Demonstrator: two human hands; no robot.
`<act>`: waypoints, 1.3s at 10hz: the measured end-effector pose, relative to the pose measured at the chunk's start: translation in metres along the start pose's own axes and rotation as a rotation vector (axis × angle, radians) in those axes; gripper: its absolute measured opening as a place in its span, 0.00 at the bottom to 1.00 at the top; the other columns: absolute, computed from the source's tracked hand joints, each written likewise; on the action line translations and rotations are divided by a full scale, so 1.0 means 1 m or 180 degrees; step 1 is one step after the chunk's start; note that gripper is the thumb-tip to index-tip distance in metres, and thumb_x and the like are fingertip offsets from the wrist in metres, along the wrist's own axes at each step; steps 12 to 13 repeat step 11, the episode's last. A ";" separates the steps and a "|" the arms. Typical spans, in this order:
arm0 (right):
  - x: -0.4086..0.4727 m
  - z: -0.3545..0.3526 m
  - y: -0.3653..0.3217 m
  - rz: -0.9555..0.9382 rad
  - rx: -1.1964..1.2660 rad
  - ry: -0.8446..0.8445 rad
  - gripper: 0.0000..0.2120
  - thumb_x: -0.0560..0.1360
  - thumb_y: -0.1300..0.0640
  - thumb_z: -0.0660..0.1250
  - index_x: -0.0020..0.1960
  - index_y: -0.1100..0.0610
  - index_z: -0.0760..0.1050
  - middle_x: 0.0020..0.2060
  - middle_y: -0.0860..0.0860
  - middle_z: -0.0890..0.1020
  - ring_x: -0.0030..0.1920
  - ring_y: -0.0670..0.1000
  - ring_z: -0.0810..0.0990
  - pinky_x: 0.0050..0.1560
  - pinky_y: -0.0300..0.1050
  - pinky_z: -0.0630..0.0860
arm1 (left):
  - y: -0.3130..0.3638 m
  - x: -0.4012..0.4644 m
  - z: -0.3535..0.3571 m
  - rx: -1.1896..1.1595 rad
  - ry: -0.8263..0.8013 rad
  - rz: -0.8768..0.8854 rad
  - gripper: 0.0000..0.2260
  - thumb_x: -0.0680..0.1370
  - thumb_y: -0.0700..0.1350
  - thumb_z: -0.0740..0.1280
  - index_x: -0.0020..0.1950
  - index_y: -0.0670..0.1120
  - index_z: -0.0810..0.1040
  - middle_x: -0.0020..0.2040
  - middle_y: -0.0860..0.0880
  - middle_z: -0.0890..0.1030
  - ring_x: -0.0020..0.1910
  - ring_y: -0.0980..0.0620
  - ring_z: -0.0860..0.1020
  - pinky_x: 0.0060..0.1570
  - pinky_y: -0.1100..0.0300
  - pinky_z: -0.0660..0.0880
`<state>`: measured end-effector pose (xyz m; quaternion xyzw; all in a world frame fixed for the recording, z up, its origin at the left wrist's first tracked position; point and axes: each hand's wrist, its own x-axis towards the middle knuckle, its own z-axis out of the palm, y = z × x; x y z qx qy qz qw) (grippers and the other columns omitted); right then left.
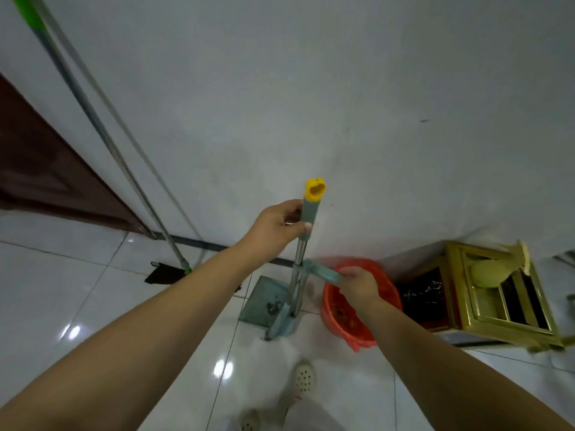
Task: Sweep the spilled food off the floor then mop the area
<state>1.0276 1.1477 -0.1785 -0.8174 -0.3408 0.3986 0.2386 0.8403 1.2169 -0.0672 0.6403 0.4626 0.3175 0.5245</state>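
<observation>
A gold stand [501, 293] sits on the floor, right of the fingers. A dark door [46, 169] is far left. Shoes [303, 376] below.

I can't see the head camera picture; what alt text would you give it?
A person's left hand grips the top of an upright mop handle with a yellow cap, while the right hand holds its green side lever over a red bucket. The mop stands on white floor tiles by a wall, with a second mop leaning at left and a gold stand at right.
</observation>
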 end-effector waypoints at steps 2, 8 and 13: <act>0.047 -0.023 -0.017 -0.0130 -0.0104 -0.0235 0.12 0.75 0.61 0.68 0.57 0.65 0.78 0.33 0.47 0.76 0.42 0.51 0.76 0.37 0.33 0.70 | 0.000 0.044 0.018 -0.0001 0.0154 -0.0107 0.14 0.76 0.33 0.65 0.61 0.41 0.76 0.52 0.46 0.81 0.50 0.53 0.78 0.47 0.76 0.74; 0.072 -0.057 -0.032 0.0309 -0.0203 -0.0550 0.14 0.76 0.63 0.64 0.61 0.62 0.77 0.57 0.60 0.80 0.54 0.57 0.79 0.58 0.50 0.76 | -0.011 0.088 0.035 0.0308 0.0318 0.0023 0.12 0.80 0.41 0.61 0.64 0.45 0.72 0.54 0.53 0.77 0.55 0.56 0.74 0.48 0.77 0.68; -0.034 -0.061 -0.026 0.0724 0.1341 -0.0092 0.10 0.78 0.69 0.60 0.57 0.64 0.74 0.43 0.60 0.76 0.43 0.58 0.76 0.58 0.57 0.74 | -0.019 0.040 0.026 0.0193 0.0124 0.0002 0.16 0.80 0.44 0.62 0.67 0.47 0.68 0.58 0.55 0.71 0.56 0.57 0.71 0.53 0.65 0.68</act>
